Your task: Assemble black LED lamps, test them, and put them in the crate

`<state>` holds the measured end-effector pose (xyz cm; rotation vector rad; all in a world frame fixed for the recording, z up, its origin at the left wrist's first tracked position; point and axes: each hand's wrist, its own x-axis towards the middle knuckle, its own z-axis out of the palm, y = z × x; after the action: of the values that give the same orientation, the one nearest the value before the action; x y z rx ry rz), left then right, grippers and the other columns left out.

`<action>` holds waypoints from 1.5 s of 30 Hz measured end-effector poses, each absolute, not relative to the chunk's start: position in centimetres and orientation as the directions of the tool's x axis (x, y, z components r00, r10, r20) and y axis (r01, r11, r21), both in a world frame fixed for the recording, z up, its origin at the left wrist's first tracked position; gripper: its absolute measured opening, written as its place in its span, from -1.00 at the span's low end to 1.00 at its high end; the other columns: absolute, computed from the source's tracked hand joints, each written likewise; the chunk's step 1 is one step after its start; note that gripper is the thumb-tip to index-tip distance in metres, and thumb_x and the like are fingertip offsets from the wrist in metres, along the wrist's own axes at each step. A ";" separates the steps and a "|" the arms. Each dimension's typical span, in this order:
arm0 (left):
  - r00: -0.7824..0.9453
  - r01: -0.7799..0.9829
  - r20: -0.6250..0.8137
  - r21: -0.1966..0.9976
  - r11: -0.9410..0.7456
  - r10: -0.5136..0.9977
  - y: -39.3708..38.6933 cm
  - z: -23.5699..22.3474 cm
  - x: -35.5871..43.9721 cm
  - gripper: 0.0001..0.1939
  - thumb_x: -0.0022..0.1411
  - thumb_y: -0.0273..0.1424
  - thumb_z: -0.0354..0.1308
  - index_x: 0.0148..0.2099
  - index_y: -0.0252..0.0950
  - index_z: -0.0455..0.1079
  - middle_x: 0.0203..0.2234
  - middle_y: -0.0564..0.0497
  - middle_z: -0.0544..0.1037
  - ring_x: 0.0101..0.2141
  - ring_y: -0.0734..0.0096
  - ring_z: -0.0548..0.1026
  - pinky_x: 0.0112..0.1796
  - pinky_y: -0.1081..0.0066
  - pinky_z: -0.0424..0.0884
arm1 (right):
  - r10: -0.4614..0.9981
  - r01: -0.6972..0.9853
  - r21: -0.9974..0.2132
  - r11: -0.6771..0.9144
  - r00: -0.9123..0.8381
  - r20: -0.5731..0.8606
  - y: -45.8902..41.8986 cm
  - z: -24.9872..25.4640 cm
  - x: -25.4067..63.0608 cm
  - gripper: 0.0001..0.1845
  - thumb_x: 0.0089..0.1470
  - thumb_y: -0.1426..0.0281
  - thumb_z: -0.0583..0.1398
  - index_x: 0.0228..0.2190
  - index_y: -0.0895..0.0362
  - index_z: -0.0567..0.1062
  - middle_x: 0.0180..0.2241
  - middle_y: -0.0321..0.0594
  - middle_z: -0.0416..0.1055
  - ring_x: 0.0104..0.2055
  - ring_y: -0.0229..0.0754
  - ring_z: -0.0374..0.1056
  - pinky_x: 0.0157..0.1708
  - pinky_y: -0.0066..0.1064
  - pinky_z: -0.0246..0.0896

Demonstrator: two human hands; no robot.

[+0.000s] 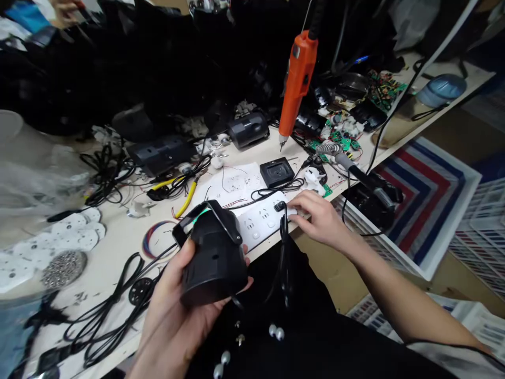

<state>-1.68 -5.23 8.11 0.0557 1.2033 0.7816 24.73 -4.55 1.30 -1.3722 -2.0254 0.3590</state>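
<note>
My left hand [177, 300] is wrapped round a black cylindrical lamp housing [215, 258] with a U-shaped bracket, held tilted over the table's front edge. A green glow shows at its far end, behind the bracket. My right hand [315, 218] has its thumb and fingertips bent around the right end of a white power strip [262, 220]. Just beside those fingertips a black plug [280, 206] sits in the strip. From it a black cable [284, 258] hangs down in front of my dark clothing. The fingertips' exact contact with the strip is partly hidden.
An orange electric screwdriver [296, 79] hangs above the table, near a black square tray [276, 172]. Behind lie yellow-handled pliers [185, 200] and black housings [248, 130]. Coiled cables [110, 310] lie left; a soldering iron in its holder [363, 179] and green circuit boards [382, 92] are right.
</note>
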 end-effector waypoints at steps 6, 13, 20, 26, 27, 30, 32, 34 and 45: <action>0.226 -0.544 -0.836 0.318 0.776 0.501 -4.6 8.1 -0.6 -0.55 0.28 -0.22 0.04 0.07 -0.46 0.34 -0.29 -0.35 0.61 -0.33 0.00 0.62 -0.40 0.07 0.58 | 0.854 0.789 -0.372 0.489 -0.346 0.389 -5.5 1.0 23.7 -0.81 0.20 0.48 0.09 -0.38 0.17 0.50 -0.35 -0.10 0.37 -0.29 -0.12 0.24 -0.28 -0.29 0.21; 0.254 -0.532 -0.864 0.251 0.808 0.436 -3.9 8.7 0.1 -0.53 0.28 -0.14 0.03 -0.04 -0.46 0.43 -0.29 -0.35 0.61 -0.40 0.06 0.62 -0.47 0.12 0.58 | 0.927 0.882 -0.309 0.356 -0.291 0.238 -4.8 1.0 23.2 -0.72 0.19 0.45 0.06 -0.53 0.15 0.44 -0.37 -0.13 0.26 -0.28 -0.09 0.12 -0.30 -0.27 0.10; 0.225 -0.538 -0.872 0.260 0.802 0.434 -3.7 9.1 -0.1 -0.50 0.27 -0.13 0.04 0.02 -0.47 0.40 -0.30 -0.37 0.61 -0.40 0.07 0.62 -0.46 0.13 0.58 | 0.932 0.781 -0.525 0.339 -0.201 0.302 -5.2 0.3 23.4 -0.75 0.20 0.43 0.10 -0.49 0.17 0.47 -0.40 -0.16 0.27 -0.29 -0.13 0.19 -0.26 -0.26 0.17; 0.260 -0.397 -0.931 0.137 0.907 0.255 -5.5 9.8 0.3 -0.46 0.27 -0.13 0.05 0.11 -0.48 0.32 -0.28 -0.38 0.61 -0.41 0.03 0.62 -0.53 0.11 0.56 | 0.932 0.698 -0.626 0.348 -0.185 0.312 -5.8 0.9 24.0 -0.84 0.18 0.46 0.14 -0.36 0.17 0.53 -0.35 -0.15 0.35 -0.27 -0.14 0.30 -0.24 -0.28 0.27; 0.266 -0.363 -0.938 0.115 0.925 0.221 -6.1 9.8 0.5 -0.45 0.26 -0.14 0.07 0.11 -0.49 0.31 -0.29 -0.37 0.62 -0.42 0.03 0.62 -0.53 0.12 0.56 | 0.935 0.679 -0.652 0.337 -0.159 0.318 -6.1 1.0 24.3 -0.84 0.19 0.47 0.14 -0.35 0.17 0.54 -0.35 -0.16 0.36 -0.28 -0.16 0.32 -0.26 -0.30 0.28; 0.338 -0.248 -0.937 0.004 0.969 0.091 -7.7 9.2 1.1 -0.43 0.25 -0.13 0.09 0.10 -0.53 0.31 -0.30 -0.34 0.63 -0.42 0.04 0.62 -0.51 0.14 0.58 | 0.937 0.644 -0.707 0.291 -0.044 0.346 -7.6 1.1 25.2 -0.85 0.18 0.46 0.16 -0.36 0.14 0.55 -0.38 -0.20 0.38 -0.32 -0.20 0.36 -0.30 -0.37 0.28; 0.416 -0.172 -0.909 -0.090 0.981 -0.010 -8.5 8.1 1.9 -0.40 0.26 -0.09 0.07 0.07 -0.57 0.33 -0.32 -0.35 0.63 -0.42 0.04 0.62 -0.51 0.16 0.58 | 0.938 0.643 -0.724 0.250 0.026 0.346 -9.0 0.6 26.0 -0.86 0.18 0.44 0.17 -0.38 0.12 0.54 -0.39 -0.22 0.40 -0.33 -0.21 0.37 -0.31 -0.37 0.28; 0.481 -0.118 -0.874 -0.150 0.982 -0.075 -8.9 6.6 3.1 -0.37 0.25 -0.04 0.03 0.02 -0.58 0.36 -0.36 -0.35 0.63 -0.42 0.05 0.62 -0.54 0.19 0.57 | 0.941 0.644 -0.742 0.188 0.098 0.324 -10.8 -0.6 26.9 -0.86 0.18 0.42 0.17 -0.39 0.11 0.54 -0.39 -0.22 0.42 -0.33 -0.21 0.37 -0.29 -0.36 0.29; 0.361 0.032 -0.932 -0.029 0.999 -0.039 -8.0 -2.3 11.4 -0.56 0.26 -0.14 0.07 -0.13 -0.48 0.43 -0.47 -0.21 0.62 -0.49 0.19 0.59 -0.50 0.25 0.56 | 0.950 0.588 -0.762 -0.270 0.290 -0.113 -21.7 -12.7 28.0 -0.76 0.16 0.39 0.16 -0.52 0.17 0.52 -0.50 -0.27 0.34 -0.47 -0.27 0.32 -0.45 -0.45 0.20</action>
<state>11.41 -8.04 -2.31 -0.0067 1.2002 -0.0458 27.99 -21.71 -12.72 -1.9588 -1.3711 0.7730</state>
